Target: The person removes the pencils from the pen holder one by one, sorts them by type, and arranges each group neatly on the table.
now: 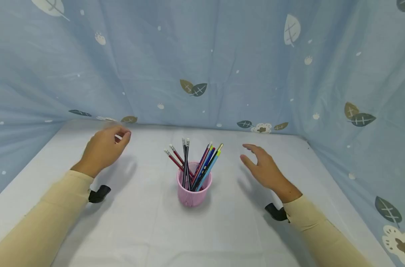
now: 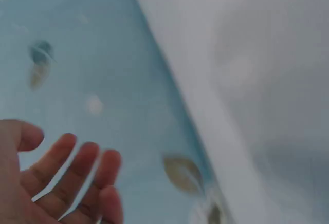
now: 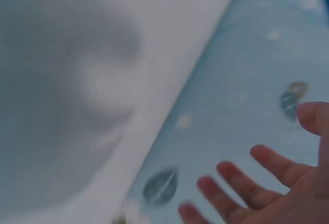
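A pink cup [image 1: 193, 198] stands upright in the middle of the white table, holding several pencils [image 1: 186, 163] and pens [image 1: 207, 168] that lean outward. To the left of the cup, my left hand [image 1: 103, 148] hovers above the table with relaxed, slightly bent fingers. Nothing lies in its palm in the left wrist view, where its fingers [image 2: 82, 175] are spread a little. On the cup's other side my right hand [image 1: 264, 167] is held in the air, thumb apart from the fingers. The right wrist view shows those fingers [image 3: 247, 185] loosely spread and holding nothing. Neither hand touches the cup.
The white table [image 1: 149, 230] reaches back to a light blue curtain [image 1: 215, 63] printed with leaves and flowers, which also runs along both sides. Each beige sleeve has a black device on its underside, the left one [image 1: 100, 194] and the right one [image 1: 276, 212].
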Available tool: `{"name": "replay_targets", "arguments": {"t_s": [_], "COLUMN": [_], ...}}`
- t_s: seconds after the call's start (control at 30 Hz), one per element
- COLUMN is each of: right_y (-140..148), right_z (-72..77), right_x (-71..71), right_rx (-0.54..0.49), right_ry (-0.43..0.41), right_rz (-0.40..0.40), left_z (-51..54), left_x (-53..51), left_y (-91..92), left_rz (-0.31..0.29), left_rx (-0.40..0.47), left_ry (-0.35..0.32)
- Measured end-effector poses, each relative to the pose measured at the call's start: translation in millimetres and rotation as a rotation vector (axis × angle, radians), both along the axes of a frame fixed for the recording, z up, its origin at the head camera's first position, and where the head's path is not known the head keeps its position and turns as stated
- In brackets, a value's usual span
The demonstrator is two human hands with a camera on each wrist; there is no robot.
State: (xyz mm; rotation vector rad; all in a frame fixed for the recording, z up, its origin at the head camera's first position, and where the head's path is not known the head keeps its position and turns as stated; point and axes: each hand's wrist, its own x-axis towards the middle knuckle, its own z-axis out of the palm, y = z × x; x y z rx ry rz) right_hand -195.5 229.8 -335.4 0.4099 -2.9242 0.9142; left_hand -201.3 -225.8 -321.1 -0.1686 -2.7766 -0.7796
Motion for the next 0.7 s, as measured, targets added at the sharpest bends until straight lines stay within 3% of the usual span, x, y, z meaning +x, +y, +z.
{"name": "replay_targets", "arguments": {"t_s": [0.17,0.3,0.47,0.7], "right_y": [-34,-52,-65,-67], "right_z": [-4.5,-7.3,-12.6,-19.7], "right_x": [20.4,31.9,38.4,34.3], "right_rx": [-0.401,-0.602,-0.634,-0.583], "right_ry": [-0.148,-0.275,-0.424,-0.455], "right_rz": [0.091,0.178,0.275,0.376], "left_z": [-5.0,-10.1,-11.9,-13.3], "left_x": [18.9,30.7,39.4,41.0], "left_y": [38.7,59.4,74.5,86.5], "left_rz": [-0.060,-0.135,-0.235,-0.368], "left_rx": [0.213,0.316,0.364,0.411], "left_ry": [0.052,0.070,-0.007,-0.136]}}
